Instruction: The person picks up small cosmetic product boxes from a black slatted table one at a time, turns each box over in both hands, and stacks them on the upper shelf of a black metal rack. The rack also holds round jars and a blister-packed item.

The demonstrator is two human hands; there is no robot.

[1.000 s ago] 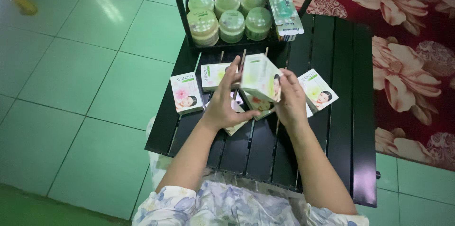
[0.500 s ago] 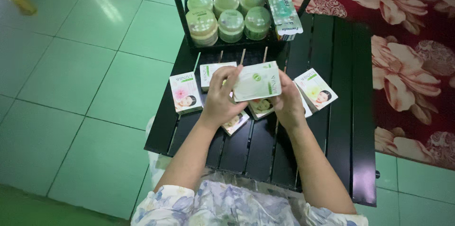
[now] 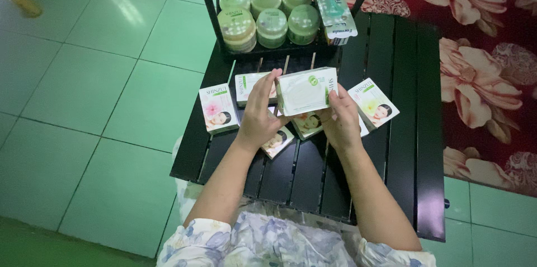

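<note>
Head view shows the left hand (image 3: 258,115) and the right hand (image 3: 339,122) both closed on a small white box (image 3: 305,90), held up just above the black counter (image 3: 403,132). It looks light, stiff and easy to dent, so its short ends are the best places to hold. More boxes (image 3: 217,108) lie below, round jars (image 3: 271,20) stand behind, and open room is on the right.

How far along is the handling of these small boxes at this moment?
Looks done: round green jars sit grouped at the black slatted table's far end. In hand: left hand and right hand hold one white box above the table. Left: other small boxes lie scattered flat beneath.
</note>
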